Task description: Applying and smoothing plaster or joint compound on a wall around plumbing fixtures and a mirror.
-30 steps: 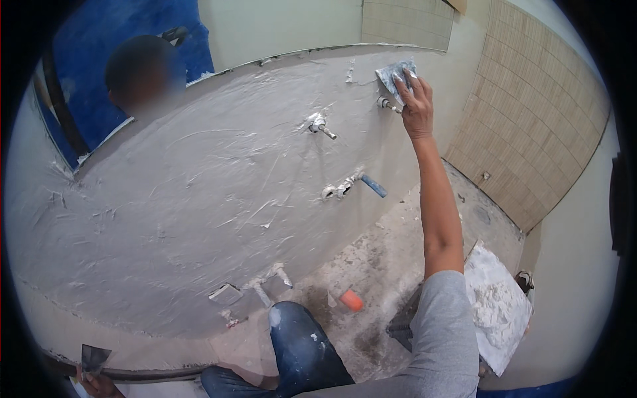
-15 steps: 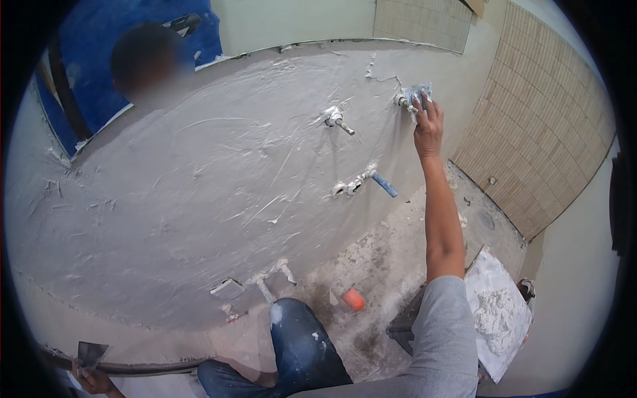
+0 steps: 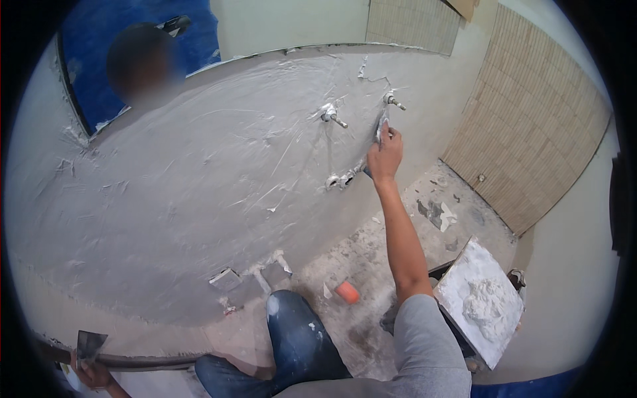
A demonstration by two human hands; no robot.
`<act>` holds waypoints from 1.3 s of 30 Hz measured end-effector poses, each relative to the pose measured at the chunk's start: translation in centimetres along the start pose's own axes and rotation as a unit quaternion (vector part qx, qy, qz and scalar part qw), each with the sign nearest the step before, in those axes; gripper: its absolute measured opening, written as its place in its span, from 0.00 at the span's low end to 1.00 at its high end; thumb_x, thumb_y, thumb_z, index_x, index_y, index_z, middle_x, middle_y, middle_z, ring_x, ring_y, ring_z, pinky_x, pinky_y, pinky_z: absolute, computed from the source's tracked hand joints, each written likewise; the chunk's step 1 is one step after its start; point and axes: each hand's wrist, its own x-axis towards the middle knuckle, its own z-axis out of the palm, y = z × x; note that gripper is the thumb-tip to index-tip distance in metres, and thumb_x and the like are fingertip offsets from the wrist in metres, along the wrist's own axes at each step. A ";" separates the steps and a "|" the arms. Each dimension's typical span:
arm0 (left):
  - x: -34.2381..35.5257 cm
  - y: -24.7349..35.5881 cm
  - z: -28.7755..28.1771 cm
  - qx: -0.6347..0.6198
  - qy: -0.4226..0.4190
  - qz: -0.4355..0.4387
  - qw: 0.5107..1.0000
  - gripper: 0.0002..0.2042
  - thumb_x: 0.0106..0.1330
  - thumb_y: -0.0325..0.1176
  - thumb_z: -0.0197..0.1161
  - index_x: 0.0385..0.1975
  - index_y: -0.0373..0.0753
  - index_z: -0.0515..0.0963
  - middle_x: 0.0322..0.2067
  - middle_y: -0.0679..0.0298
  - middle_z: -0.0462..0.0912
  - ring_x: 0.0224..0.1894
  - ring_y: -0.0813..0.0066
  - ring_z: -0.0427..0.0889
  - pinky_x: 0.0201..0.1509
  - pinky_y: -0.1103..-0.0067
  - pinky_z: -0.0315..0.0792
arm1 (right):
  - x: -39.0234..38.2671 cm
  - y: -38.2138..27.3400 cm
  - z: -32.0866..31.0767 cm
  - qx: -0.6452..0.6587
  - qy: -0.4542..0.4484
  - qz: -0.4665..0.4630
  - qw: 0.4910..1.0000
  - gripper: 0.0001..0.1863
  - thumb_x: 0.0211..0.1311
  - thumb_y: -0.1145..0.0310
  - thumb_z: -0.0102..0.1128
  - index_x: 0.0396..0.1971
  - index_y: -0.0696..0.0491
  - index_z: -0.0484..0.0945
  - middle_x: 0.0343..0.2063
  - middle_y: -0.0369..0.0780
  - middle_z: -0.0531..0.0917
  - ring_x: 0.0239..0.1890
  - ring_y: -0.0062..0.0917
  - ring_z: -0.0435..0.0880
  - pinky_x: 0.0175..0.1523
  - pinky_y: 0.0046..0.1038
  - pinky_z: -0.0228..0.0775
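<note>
My right hand (image 3: 386, 159) is stretched out to the wall, closed around a putty knife (image 3: 381, 123) smeared with white plaster. Its blade is at the wall, just below a capped pipe stub (image 3: 394, 101). Much of that tool is hidden by my fingers. At the lower left, my left hand (image 3: 94, 375) grips a second putty knife (image 3: 90, 343), its wide grey blade pointing up. The wall (image 3: 186, 192) carries a coat of wet grey-white plaster with ridges and streaks. Another pipe stub (image 3: 334, 117) sticks out left of my right hand.
A plaster-covered board (image 3: 458, 272) with a white heap lies at right. An orange cup-like piece (image 3: 346, 292) sits on the dusty floor (image 3: 358, 331). Low on the wall are a square box (image 3: 225, 280) and pipes (image 3: 282, 263). Another person's head (image 3: 142, 66) shows against blue.
My right hand has moved down and left, from beside the upper right pipe stub to below it, still holding its tool. My left hand keeps its knife near the same spot.
</note>
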 end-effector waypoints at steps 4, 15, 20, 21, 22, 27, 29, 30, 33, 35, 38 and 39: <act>-0.5 -0.7 0.8 -0.101 0.000 -0.035 0.994 0.21 0.79 0.38 0.50 0.54 0.22 0.75 0.52 0.47 0.81 0.53 0.54 0.81 0.61 0.63 0.76 | 0.1 -5.7 -1.8 0.001 -0.063 0.064 0.996 0.29 0.55 0.72 0.55 0.61 0.62 0.75 0.47 0.52 0.76 0.49 0.48 0.78 0.55 0.44 0.72; -0.7 -0.4 -0.4 -0.033 -0.038 0.012 0.999 0.19 0.79 0.38 0.51 0.52 0.23 0.77 0.47 0.47 0.83 0.48 0.54 0.82 0.55 0.62 0.76 | -3.0 -4.9 -5.9 0.038 -0.088 0.079 0.992 0.21 0.64 0.73 0.53 0.57 0.61 0.76 0.45 0.51 0.82 0.44 0.51 0.82 0.51 0.46 0.74; 0.2 0.9 1.9 -0.059 0.004 0.073 0.996 0.14 0.78 0.31 0.54 0.48 0.24 0.78 0.45 0.48 0.85 0.46 0.55 0.84 0.55 0.64 0.78 | 2.4 6.7 -4.8 0.053 0.057 0.119 0.990 0.20 0.65 0.75 0.53 0.57 0.57 0.79 0.44 0.52 0.84 0.48 0.50 0.83 0.52 0.43 0.75; 0.1 0.6 1.7 -0.054 0.004 0.074 0.996 0.14 0.78 0.31 0.54 0.48 0.24 0.78 0.45 0.48 0.85 0.46 0.55 0.84 0.55 0.64 0.78 | 4.0 6.9 -4.7 0.078 0.063 0.107 0.989 0.21 0.64 0.76 0.54 0.57 0.55 0.79 0.46 0.52 0.84 0.49 0.49 0.84 0.53 0.42 0.75; 0.1 0.2 1.5 -0.063 0.012 0.077 0.995 0.13 0.77 0.30 0.55 0.48 0.24 0.78 0.45 0.48 0.85 0.46 0.55 0.85 0.55 0.64 0.79 | 5.6 6.9 -4.7 0.095 0.078 0.086 0.989 0.21 0.64 0.78 0.54 0.57 0.54 0.80 0.48 0.51 0.84 0.49 0.48 0.83 0.54 0.41 0.74; 0.4 0.7 1.8 -0.016 0.019 0.095 0.995 0.15 0.79 0.32 0.53 0.48 0.23 0.78 0.46 0.48 0.84 0.47 0.56 0.85 0.55 0.65 0.79 | 12.6 7.8 -3.9 0.091 0.146 -0.050 0.984 0.26 0.61 0.83 0.54 0.58 0.49 0.80 0.53 0.46 0.84 0.53 0.42 0.81 0.58 0.38 0.72; -0.2 -0.1 1.3 -0.041 0.029 0.024 0.998 0.18 0.79 0.35 0.51 0.52 0.24 0.78 0.49 0.47 0.83 0.50 0.56 0.83 0.57 0.65 0.76 | 13.9 7.9 -3.1 0.078 0.161 -0.092 0.980 0.27 0.60 0.84 0.55 0.58 0.48 0.81 0.54 0.44 0.84 0.55 0.40 0.81 0.60 0.37 0.72; -0.2 -0.5 1.2 -0.042 0.026 0.026 0.998 0.18 0.79 0.35 0.51 0.52 0.24 0.78 0.49 0.47 0.83 0.50 0.56 0.83 0.57 0.65 0.76 | 14.2 8.1 -2.7 0.087 0.149 -0.114 0.978 0.28 0.58 0.85 0.55 0.59 0.48 0.81 0.55 0.44 0.84 0.56 0.40 0.80 0.62 0.36 0.71; -0.3 -2.0 1.0 0.079 0.032 0.095 0.992 0.19 0.80 0.38 0.51 0.52 0.24 0.77 0.49 0.47 0.83 0.50 0.58 0.82 0.57 0.66 0.76 | 13.0 8.8 -1.3 0.104 0.120 -0.124 0.979 0.30 0.56 0.86 0.55 0.59 0.48 0.81 0.56 0.43 0.84 0.58 0.40 0.79 0.64 0.35 0.69; -0.5 -3.1 1.0 0.013 0.037 0.075 0.996 0.18 0.80 0.37 0.51 0.52 0.24 0.77 0.48 0.48 0.84 0.48 0.58 0.83 0.56 0.66 0.77 | 11.4 9.6 -0.1 0.110 0.106 -0.114 0.982 0.30 0.56 0.86 0.55 0.59 0.48 0.81 0.56 0.43 0.84 0.58 0.40 0.79 0.65 0.35 0.68; -1.0 -4.4 0.7 -0.083 0.044 0.041 0.995 0.17 0.79 0.36 0.53 0.51 0.25 0.78 0.48 0.48 0.84 0.47 0.57 0.84 0.54 0.67 0.79 | 7.4 11.0 1.4 0.116 0.094 -0.065 0.987 0.29 0.57 0.83 0.55 0.60 0.49 0.80 0.58 0.44 0.82 0.59 0.41 0.78 0.66 0.37 0.67; -1.2 -4.6 0.5 -0.083 0.043 0.040 0.995 0.17 0.79 0.36 0.53 0.51 0.25 0.78 0.48 0.48 0.84 0.47 0.57 0.84 0.54 0.67 0.79 | 6.1 10.9 1.8 0.116 0.093 -0.066 0.987 0.29 0.57 0.83 0.55 0.60 0.49 0.80 0.58 0.44 0.82 0.59 0.41 0.78 0.66 0.37 0.67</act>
